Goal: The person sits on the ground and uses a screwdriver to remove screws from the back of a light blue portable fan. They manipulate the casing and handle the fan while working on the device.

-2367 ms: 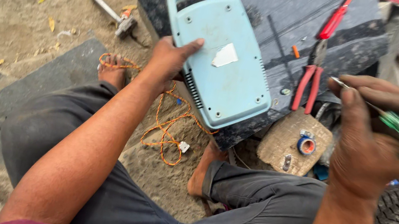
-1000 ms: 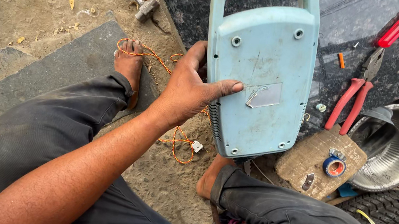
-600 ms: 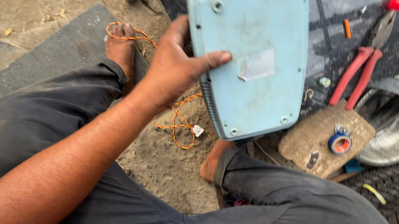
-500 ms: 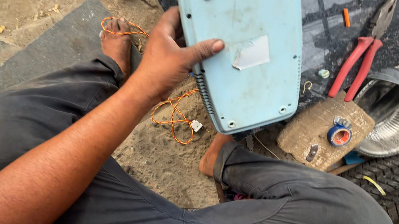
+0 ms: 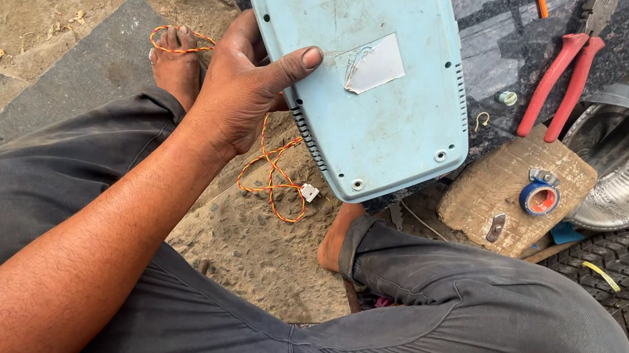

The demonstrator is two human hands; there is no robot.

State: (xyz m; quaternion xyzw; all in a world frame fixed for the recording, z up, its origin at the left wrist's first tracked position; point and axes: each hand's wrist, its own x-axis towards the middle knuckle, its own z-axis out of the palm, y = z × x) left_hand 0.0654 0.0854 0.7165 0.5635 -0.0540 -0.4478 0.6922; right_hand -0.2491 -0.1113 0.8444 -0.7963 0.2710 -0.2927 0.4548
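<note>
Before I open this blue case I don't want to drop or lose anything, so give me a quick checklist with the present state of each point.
1. Left hand grips the blue case: ok, thumb on top.
2. Right hand free: cannot tell, out of view.
3. Screw holes face up: ok.
4. Screwdriver at hand: cannot tell, none visible.
5. Red pliers within reach: ok, on the dark slab.
6. Orange wire clear of the case: ok, on the sand.

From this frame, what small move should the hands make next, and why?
Probably lay the light blue casing flat on the dark slab and steady it. The left hand alone grips its edge, thumb on the back, with recessed screw holes facing up. The right hand is all but out of view, so any tool work likely needs the casing resting firmly first.
</note>
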